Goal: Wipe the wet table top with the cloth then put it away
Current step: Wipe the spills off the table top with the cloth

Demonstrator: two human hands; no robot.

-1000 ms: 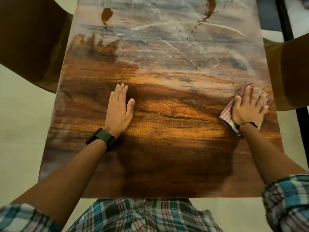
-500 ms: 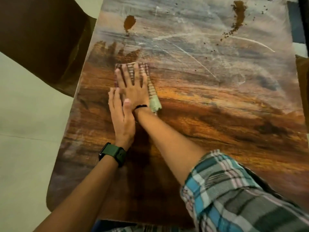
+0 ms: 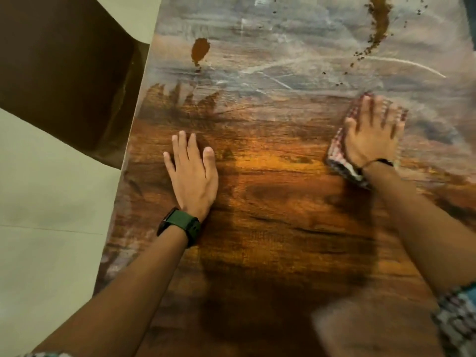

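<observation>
A wooden table top [image 3: 270, 207] fills the view, dark and wet near me, dull and streaked farther away. My right hand [image 3: 373, 135] presses flat on a red-checked cloth [image 3: 337, 150] at the right side of the table; the cloth shows around my palm and fingertips and looks blurred. My left hand [image 3: 192, 173], with a green watch on its wrist, lies flat on the bare wood left of centre, fingers together, holding nothing. A brown spill [image 3: 199, 51] sits far left and another brown spill [image 3: 380, 19] with scattered specks lies far right.
A dark brown chair [image 3: 64, 73] stands against the table's left edge. Pale floor tiles [image 3: 46, 215] run along the left. A white streak [image 3: 401, 64] crosses the far right of the table. My checked sleeve [image 3: 458, 318] shows at bottom right.
My right hand swept the cloth from the table's right side across to the left beside my left hand, then back to the right. My left hand stayed flat in place.
</observation>
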